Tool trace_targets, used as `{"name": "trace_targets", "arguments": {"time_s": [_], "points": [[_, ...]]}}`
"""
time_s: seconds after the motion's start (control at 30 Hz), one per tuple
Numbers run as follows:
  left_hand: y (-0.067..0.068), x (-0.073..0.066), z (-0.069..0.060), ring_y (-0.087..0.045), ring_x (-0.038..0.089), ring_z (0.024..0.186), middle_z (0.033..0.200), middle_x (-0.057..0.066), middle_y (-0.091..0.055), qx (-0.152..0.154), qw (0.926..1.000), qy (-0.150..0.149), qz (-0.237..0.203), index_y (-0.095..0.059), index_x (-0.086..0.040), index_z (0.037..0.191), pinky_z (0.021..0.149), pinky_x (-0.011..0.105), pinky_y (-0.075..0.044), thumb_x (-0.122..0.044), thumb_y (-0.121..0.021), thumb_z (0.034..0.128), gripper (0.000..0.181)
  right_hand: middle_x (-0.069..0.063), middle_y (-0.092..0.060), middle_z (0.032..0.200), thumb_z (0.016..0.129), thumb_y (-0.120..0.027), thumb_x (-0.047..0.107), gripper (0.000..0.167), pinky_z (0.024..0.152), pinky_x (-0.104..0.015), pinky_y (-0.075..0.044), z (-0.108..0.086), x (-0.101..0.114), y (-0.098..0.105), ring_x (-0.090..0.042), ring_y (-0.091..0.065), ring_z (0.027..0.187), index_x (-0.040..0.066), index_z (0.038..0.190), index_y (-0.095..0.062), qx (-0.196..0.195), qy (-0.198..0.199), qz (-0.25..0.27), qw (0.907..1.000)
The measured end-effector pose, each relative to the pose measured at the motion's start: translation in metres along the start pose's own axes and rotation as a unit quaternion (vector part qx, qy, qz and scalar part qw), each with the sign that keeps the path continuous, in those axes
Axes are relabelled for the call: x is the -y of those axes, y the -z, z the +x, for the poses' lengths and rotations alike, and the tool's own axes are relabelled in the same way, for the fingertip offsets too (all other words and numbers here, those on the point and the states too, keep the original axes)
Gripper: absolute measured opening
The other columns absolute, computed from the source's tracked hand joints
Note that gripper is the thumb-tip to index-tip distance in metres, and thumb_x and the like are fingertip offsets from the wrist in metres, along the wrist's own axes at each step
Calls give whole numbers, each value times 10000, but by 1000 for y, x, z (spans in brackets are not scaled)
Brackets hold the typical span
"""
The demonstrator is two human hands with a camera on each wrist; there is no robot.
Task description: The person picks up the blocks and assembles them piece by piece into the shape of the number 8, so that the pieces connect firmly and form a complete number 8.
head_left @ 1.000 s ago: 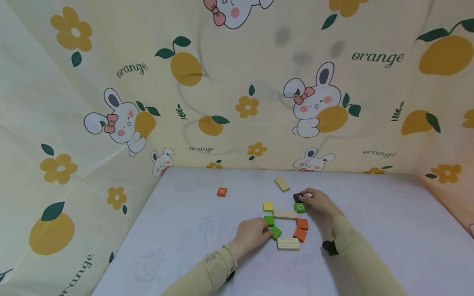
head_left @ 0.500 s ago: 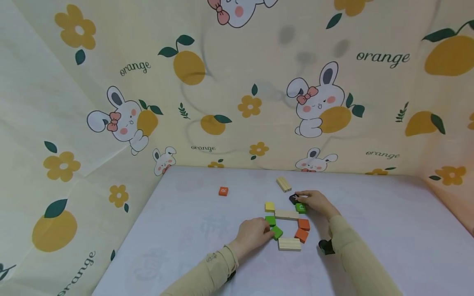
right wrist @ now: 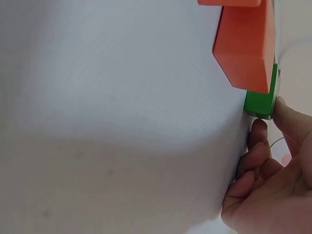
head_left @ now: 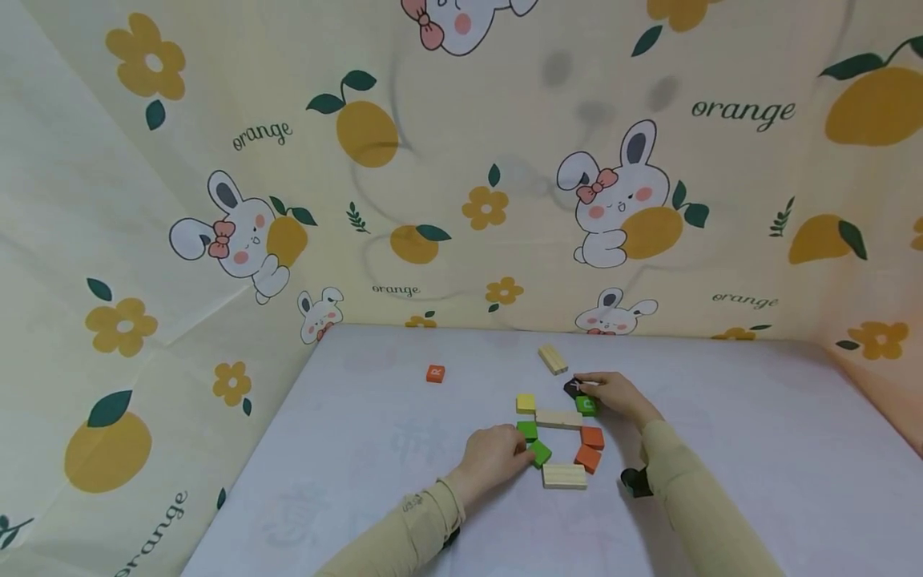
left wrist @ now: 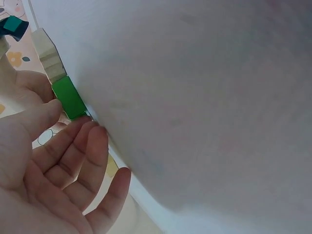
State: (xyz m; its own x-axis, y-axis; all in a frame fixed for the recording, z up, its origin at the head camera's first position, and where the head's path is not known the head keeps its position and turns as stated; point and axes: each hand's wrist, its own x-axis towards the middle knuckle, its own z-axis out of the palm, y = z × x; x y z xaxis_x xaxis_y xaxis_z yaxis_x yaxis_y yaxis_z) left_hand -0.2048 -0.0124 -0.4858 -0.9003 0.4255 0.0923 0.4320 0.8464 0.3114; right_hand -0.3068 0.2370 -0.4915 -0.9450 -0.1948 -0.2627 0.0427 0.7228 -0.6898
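Observation:
In the head view, my left hand (head_left: 493, 458) rests against the left side of two green blocks, a nearer tilted one (head_left: 539, 454) and a farther one (head_left: 527, 431). The left wrist view shows its thumb (left wrist: 48, 114) and bent fingers touching a green block (left wrist: 69, 97). My right hand (head_left: 618, 394) pinches a black lettered block (head_left: 573, 388), which sits turned at an angle just behind a green lettered block (head_left: 586, 405). From the right wrist, the thumb is beside that green block (right wrist: 261, 102); the black block is hidden there.
Two orange blocks (head_left: 590, 448), a plain wooden plank (head_left: 558, 419), a grooved wooden piece (head_left: 565, 477) and a yellow block (head_left: 525, 403) complete the cluster. Farther back lie another wooden piece (head_left: 553, 359) and an orange lettered block (head_left: 436, 373). A printed cloth (head_left: 433, 184) hangs behind the table.
My right hand has shifted slightly left, bringing the black block with it and turning it to an angle. The left hand keeps its place by the green blocks. The head view drifted slightly.

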Motion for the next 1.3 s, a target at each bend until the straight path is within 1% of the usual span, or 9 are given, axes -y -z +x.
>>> {"name": "trace_targets", "arguments": {"time_s": [0.17,0.37,0.5,0.6,0.73,0.9,1.03,1.17,1.3], "points": [[0,1,0,-384,22,498,606,-89,-523,129,9998,31,-136,-640,-149,663,442,178,-301,-365,-640,854,288,-292,-410,1385,965,-475,264,416,1024,-608,-286,0,-1,0,-364,-433,1111,67,1332,-494,-15,-30,-60,10000],[5,6,-2,-373,31,499,582,-94,-471,428,9974,-6,-587,-588,-145,625,449,177,-313,-347,-643,851,307,-298,-370,1413,969,-467,270,424,1041,-629,-250,-2,-3,-1,-423,-394,1222,78,1346,-479,20,-154,-27,9999],[9,16,0,-415,24,542,623,-96,-520,585,9956,72,-728,-634,-147,697,490,177,-347,-335,-644,854,245,-297,-359,1419,969,-464,277,432,1041,-639,-240,-3,-3,-2,-433,-377,1229,86,1357,-467,23,-247,4,9997],[13,28,6,-455,32,595,677,-81,-564,556,9951,191,-790,-673,-135,770,537,184,-376,-319,-641,858,207,-287,-347,1432,972,-459,289,442,1051,-644,-219,-3,-2,-2,-449,-344,1264,99,1371,-452,47,-340,74,9994],[25,46,17,-516,76,698,782,-32,-603,256,9946,506,-873,-691,-108,886,625,224,-423,-290,-638,864,191,-281,-342,1438,975,-453,293,446,1056,-643,-213,-1,-1,-2,-450,-331,1279,104,1379,-441,57,-409,107,9991],[39,75,31,-590,165,830,917,24,-623,-572,9914,929,-724,-679,-102,983,723,320,-471,-245,-637,870,187,-283,-364,1422,970,-468,269,430,1046,-630,-244,1,-1,-2,-396,-395,1189,92,1362,-461,6,-355,136,9993],[47,98,41,-595,219,852,937,72,-624,-1133,9841,1192,-679,-674,-60,1013,749,365,-474,-200,-644,866,205,-293,-378,1406,967,-470,276,425,1026,-623,-272,2,-2,-1,-366,-419,1118,87,1348,-476,-18,-299,98,9995],[52,119,50,-586,257,836,918,115,-614,-1483,9765,1446,-601,-681,-16,990,735,388,-480,-151,-660,839,203,-295,-381,1403,966,-470,291,427,1019,-624,-277,1,-2,0,-366,-420,1109,94,1343,-485,-50,-296,75,9995],[50,133,57,-596,298,854,933,133,-628,-1573,9714,1744,-349,-695,-14,962,731,429,-491,-164,-675,820,207,-288,-376,1413,963,-477,291,421,1026,-629,-268,0,-1,1,-377,-420,1140,102,1339,-494,-23,-282,126,9995]]}}
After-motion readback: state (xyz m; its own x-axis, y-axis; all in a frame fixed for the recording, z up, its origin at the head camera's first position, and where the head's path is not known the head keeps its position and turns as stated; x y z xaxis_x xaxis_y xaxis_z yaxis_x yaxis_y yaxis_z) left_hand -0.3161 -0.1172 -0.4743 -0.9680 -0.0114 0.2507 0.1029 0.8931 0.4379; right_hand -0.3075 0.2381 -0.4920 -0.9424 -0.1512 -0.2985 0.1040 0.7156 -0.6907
